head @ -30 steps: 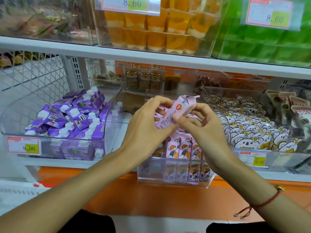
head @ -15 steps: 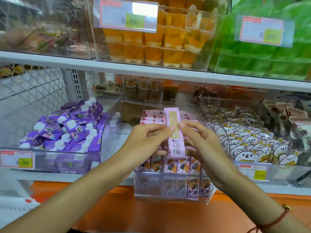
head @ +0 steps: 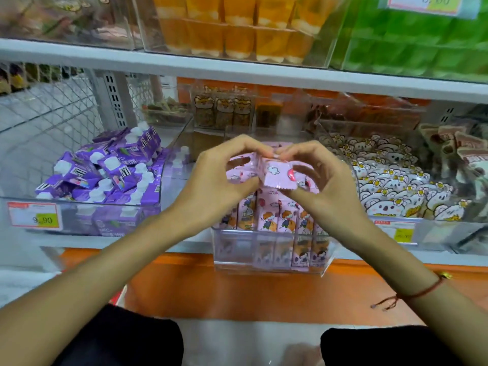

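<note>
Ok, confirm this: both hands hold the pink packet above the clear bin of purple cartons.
Wrong bin. The left hand and right hand hold the pink packet above the clear bin of upright pink packs; the purple cartons lie in the bin to its left, as the head view shows.

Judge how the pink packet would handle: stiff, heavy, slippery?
Probably light: fingertips of the left hand and right hand alone hold the pink packet. Likely fairly stiff, keeping boxy edges. Its glossy wrapper may slip.
</note>
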`<control>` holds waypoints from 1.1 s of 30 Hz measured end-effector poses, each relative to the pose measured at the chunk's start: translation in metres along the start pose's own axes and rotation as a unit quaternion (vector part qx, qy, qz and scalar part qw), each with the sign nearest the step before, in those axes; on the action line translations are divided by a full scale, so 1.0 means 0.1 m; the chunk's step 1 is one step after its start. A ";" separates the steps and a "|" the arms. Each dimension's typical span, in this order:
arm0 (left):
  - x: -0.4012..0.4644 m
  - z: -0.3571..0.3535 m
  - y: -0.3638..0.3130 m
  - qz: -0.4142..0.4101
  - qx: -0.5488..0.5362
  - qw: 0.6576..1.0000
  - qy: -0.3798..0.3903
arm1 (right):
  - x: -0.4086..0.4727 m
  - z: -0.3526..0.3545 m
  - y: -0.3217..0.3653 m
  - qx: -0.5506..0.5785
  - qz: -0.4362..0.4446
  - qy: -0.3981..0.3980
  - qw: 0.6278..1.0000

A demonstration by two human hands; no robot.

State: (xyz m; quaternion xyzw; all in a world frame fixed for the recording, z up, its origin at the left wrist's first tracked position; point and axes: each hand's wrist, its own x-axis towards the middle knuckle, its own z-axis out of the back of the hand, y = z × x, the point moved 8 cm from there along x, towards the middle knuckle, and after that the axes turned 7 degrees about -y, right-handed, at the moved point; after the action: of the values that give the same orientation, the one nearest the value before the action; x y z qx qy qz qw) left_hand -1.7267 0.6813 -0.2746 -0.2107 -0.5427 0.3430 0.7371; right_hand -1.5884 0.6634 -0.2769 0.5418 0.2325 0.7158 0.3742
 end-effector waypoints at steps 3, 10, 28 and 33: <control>-0.03 -0.01 0.01 -0.005 -0.020 1.000 0.000 | -0.02 0.00 0.00 -0.009 0.002 -0.011 1.000; -0.04 -0.03 0.17 0.136 -0.188 0.973 0.007 | -0.01 0.01 0.04 -0.031 0.012 -0.018 0.999; -0.03 0.08 0.22 0.221 -0.252 0.936 -0.106 | 0.00 0.04 -0.16 0.152 -0.135 -0.081 0.976; 0.01 0.04 0.13 0.161 -0.185 0.969 -0.026 | -0.06 -0.06 -0.40 0.279 -0.270 -0.007 0.921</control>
State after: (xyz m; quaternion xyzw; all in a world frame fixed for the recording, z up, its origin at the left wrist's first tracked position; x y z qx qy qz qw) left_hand -1.7335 0.6902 -0.2819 -0.4188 -0.5751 0.3558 0.6060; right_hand -1.5818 0.6831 -0.3120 0.5457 0.5579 0.4899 0.3884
